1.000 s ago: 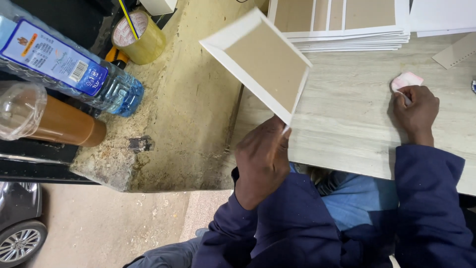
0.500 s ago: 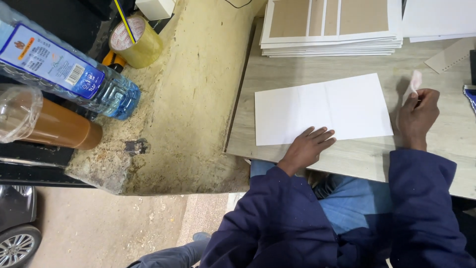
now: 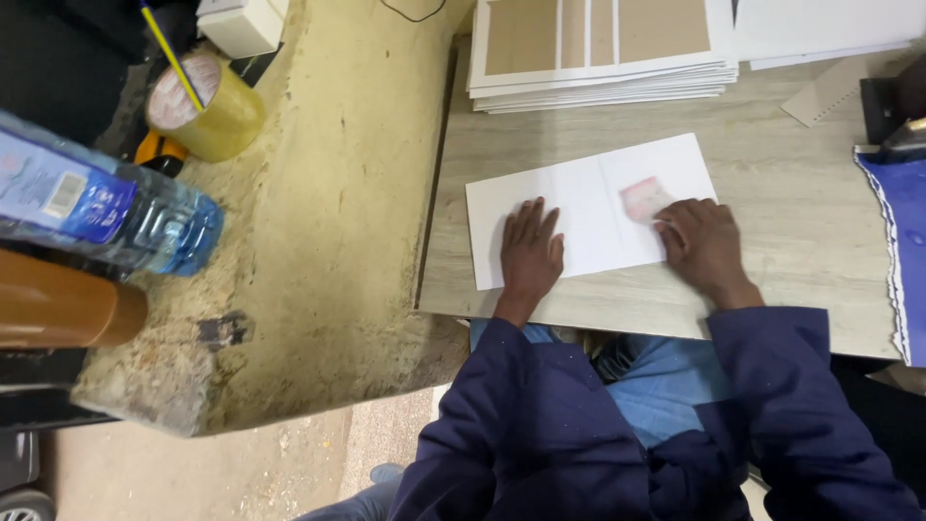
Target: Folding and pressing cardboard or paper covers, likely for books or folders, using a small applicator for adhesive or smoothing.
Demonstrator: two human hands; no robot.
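Observation:
A white folded card sheet (image 3: 588, 193) lies flat on the pale wooden table (image 3: 791, 241), blank side up. My left hand (image 3: 530, 253) presses flat on its left half with fingers spread. My right hand (image 3: 702, 243) rests on its right half and holds a small pink cloth (image 3: 643, 198) against the sheet.
A stack of white and brown card sheets (image 3: 598, 48) lies at the table's far edge. A blue cloth (image 3: 897, 241) lies at the right. On the rough ledge to the left stand a plastic water bottle (image 3: 96, 207), a brown bottle (image 3: 58, 309) and a tape roll (image 3: 203, 111).
The card sheet went from held up on edge to lying flat, blank side up. My left hand moved onto it, and my right hand brought the pink cloth onto its right half.

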